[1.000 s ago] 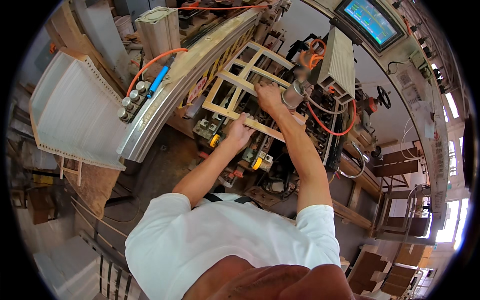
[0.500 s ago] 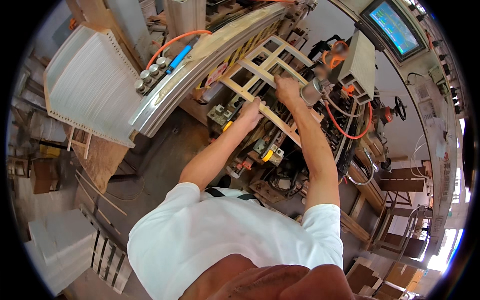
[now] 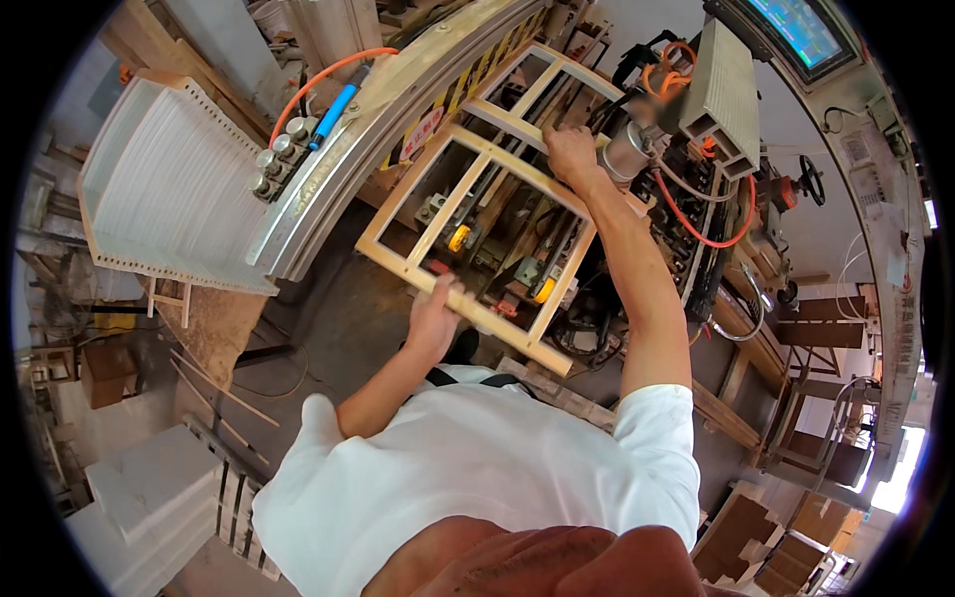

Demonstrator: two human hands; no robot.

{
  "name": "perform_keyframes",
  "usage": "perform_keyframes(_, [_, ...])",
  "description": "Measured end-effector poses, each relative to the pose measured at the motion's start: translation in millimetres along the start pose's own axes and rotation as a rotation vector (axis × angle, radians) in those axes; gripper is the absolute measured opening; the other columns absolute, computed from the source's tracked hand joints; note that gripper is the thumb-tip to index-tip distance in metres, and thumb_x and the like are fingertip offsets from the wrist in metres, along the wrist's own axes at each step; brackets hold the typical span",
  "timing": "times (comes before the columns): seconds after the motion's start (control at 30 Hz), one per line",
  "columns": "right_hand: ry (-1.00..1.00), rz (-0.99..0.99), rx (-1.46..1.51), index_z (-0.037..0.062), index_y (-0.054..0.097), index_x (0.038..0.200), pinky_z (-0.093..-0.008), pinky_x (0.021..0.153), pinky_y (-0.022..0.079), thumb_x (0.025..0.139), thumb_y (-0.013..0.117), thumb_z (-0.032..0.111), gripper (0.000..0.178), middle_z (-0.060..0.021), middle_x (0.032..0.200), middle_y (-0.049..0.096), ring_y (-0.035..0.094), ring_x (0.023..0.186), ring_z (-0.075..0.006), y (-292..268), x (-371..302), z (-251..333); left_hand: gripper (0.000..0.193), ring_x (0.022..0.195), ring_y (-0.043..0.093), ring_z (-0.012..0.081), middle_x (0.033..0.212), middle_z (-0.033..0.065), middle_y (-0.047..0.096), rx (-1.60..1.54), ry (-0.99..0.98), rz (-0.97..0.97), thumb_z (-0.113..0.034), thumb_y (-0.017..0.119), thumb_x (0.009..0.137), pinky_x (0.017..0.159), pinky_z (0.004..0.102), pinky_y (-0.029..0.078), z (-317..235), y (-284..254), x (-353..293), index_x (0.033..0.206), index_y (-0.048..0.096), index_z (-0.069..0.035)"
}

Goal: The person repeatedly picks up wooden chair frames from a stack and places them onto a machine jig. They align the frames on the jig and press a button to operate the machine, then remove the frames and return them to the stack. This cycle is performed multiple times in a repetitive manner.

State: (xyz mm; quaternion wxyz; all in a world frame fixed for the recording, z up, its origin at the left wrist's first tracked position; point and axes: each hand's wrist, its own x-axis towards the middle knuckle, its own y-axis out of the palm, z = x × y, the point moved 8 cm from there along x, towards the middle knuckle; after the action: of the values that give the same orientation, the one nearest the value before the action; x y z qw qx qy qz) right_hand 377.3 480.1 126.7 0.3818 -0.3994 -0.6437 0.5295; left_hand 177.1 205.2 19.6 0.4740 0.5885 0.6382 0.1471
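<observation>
A pale wooden frame with a dividing bar (image 3: 505,327) is tilted out over the machine's near side. My left hand (image 3: 432,320) is closed around its near rail, slightly smeared by motion. Beyond it lies a second pale wooden frame (image 3: 505,120), resting on the machine bed beside the striped guard. My right hand (image 3: 573,156) is closed at that frame's near rail, close to a metal cylinder (image 3: 625,154). The fingertips of my right hand are partly hidden.
A metal beam (image 3: 338,159) with an orange hose and blue tube curves along the left. Clamps with yellow parts (image 3: 544,290) show through the near frame. A grey hollow profile (image 3: 718,104) and a lit screen (image 3: 796,35) stand at the right. White stacked panels (image 3: 149,483) sit lower left.
My left hand has drawn the near frame toward my body, down and left, opening a gap between the two frames. My right hand has stayed by the far frame near the cylinder.
</observation>
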Motion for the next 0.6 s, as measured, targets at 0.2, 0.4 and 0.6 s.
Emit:
perform_keyframes(0.2, [0.068, 0.059, -0.054, 0.0042, 0.059, 0.098, -0.0462, 0.081, 0.041, 0.075, 0.061, 0.003, 0.023, -0.0183, 0.091, 0.067, 0.062, 0.093, -0.0354, 3, 1, 0, 0.037, 0.099, 0.056, 0.0261, 0.103, 0.0108, 0.051, 0.035, -0.105, -0.023, -0.026, 0.048, 0.1, 0.091, 0.0411, 0.048, -16, -56, -79, 0.123, 0.04, 0.003])
perform_keyframes(0.4, [0.1, 0.099, -0.022, 0.0036, 0.056, 0.102, -0.0473, 0.077, 0.044, 0.075, 0.061, 0.002, 0.027, -0.0186, 0.085, 0.067, 0.064, 0.084, -0.0376, 11, 10, 7, 0.042, 0.101, 0.055, 0.0275, 0.101, 0.01, 0.052, 0.049, -0.165, 0.026, -0.031, 0.053, 0.098, 0.09, 0.042, 0.047, -36, -84, -114, 0.121, 0.04, 0.001])
perform_keyframes(0.6, [0.148, 0.096, -0.036, 0.005, 0.056, 0.104, -0.0508, 0.086, 0.042, 0.076, 0.062, 0.002, 0.03, -0.0175, 0.087, 0.067, 0.064, 0.09, -0.0367, 16, 11, -6, 0.04, 0.102, 0.056, 0.0265, 0.104, 0.0098, 0.052, 0.079, -0.192, 0.065, -0.03, 0.055, 0.097, 0.09, 0.0404, 0.047, -59, -108, -149, 0.122, 0.042, -0.001])
